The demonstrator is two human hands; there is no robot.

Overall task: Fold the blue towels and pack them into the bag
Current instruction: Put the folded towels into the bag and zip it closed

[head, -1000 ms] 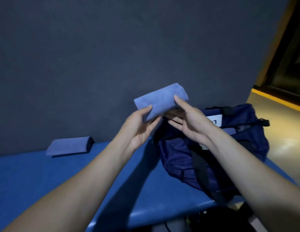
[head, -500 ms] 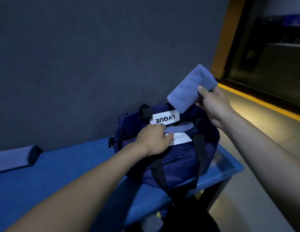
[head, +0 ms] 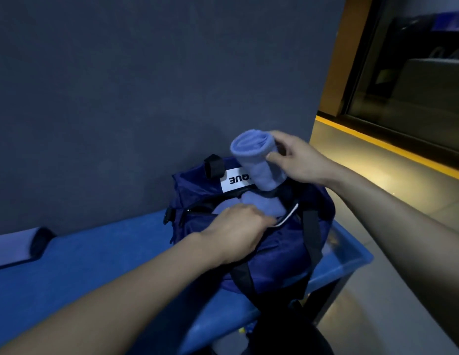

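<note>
Folded blue towel (head: 257,160), gripped by the right hand (head: 297,160) at 12 o'clock above the bag (head: 282,249) on the counter (head: 95,267), is best lowered end-first while the opening is held wide by the pinching left hand (head: 238,226).

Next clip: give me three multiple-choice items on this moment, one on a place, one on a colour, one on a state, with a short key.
1. Where does the spare folded towel lie?
A. on the blue table, left of the bag
B. on the floor
C. on top of the bag

2. What colour is the bag?
A. red
B. navy blue
C. white

3. What is the right hand doing?
A. resting flat on the table
B. hanging idle
C. gripping a towel above the bag's opening

Key: 1 A, it sits on the table by the wall. 2 B, dark blue fabric, black straps. 3 C, fingers wrap it.
</note>
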